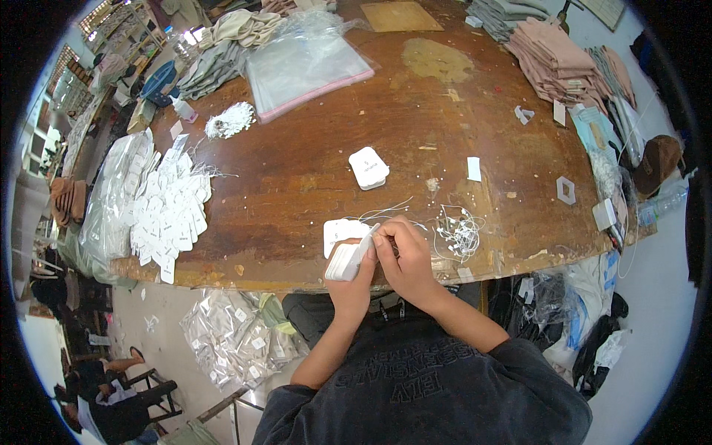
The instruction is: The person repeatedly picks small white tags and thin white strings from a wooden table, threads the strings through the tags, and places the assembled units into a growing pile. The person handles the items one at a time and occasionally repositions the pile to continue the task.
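My left hand (350,295) is closed round a thick stack of white hang tags (340,262) at the table's near edge. My right hand (408,261) meets it, its thumb and fingertips pinched on the upper end of a tag at the stack's side. Thin white strings stretch over the wood just beyond my fingers. Partly hidden behind the held stack lies another pile of white tags (335,228). Farther off rests a small stack of rounded white tags (368,167). A tangle of white tag strings (458,231) lies right of my right hand.
Many loose tags (169,211) cover the table's left side, near a bunch of white strings (230,120). Clear plastic bags (308,70) lie at the back. Folded pink garments (556,59) are stacked far right. Bagged garments (236,337) sit on the floor at left.
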A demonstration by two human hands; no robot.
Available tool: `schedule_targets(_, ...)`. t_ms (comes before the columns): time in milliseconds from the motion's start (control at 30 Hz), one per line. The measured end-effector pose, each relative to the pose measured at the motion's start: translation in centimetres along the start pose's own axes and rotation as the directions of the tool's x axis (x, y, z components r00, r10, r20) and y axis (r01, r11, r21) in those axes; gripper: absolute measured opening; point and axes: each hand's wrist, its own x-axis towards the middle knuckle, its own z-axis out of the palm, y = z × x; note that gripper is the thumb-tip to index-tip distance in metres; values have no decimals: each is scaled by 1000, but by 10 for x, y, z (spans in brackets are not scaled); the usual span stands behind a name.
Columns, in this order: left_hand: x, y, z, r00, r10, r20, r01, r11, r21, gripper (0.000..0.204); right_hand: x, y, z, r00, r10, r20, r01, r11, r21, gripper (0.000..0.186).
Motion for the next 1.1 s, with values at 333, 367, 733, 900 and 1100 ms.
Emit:
schedule_targets(333,17,-5,-12,638,707,305,-707,380,597,34,1,-5,-14,856,468,221,-517,775,364,11)
schedule_targets(367,17,-6,-14,621,706,340,-706,316,634,37,1,-2,-18,806,516,289,-589,661,464,12)
schedule_targets(733,7,-11,-20,866,455,210,-501,793,346,20,18,50,-60,899,389,-201,-401,916,-20,19)
schedule_targets(900,20,-9,-29,999,-34,-37,37,995,87,19,22,64,-106,1000,21,-11,-23,776,-630,15)
schedule_targets(1100,30,-9,-36,961,-138,-241,92,977,-193,28,11,69,-110,980,104,169,74,595,-800,21)
